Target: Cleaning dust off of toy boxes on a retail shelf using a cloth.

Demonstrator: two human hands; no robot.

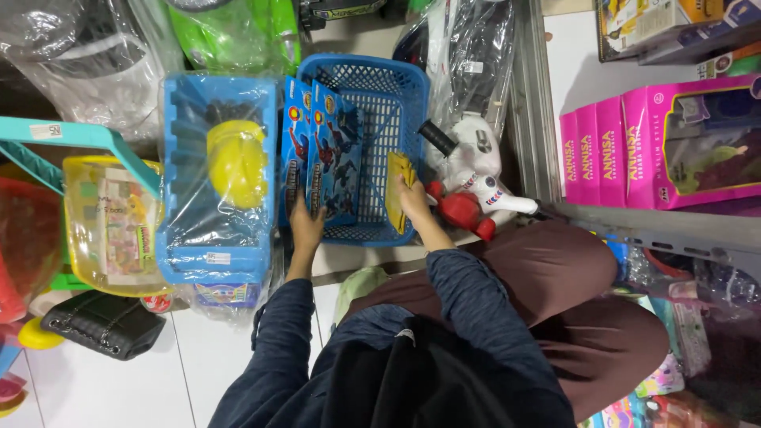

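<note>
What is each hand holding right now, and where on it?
The right hand grips a yellow pack by its lower edge. The left hand holds the bottom of the blue flat boxes in the blue basket.

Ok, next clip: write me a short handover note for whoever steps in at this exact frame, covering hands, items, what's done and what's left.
Left hand: on the lower edge of the blue flat boxes, which stand upright at the left side of the blue basket.
Right hand: gripping a yellow packet, held upright inside the basket near its right side.
Done: the blue boxes and the yellow packet are in the basket, both still in hand.
Left: the rest of the basket is unfilled; a red and white toy lies just outside its right wall.
</note>
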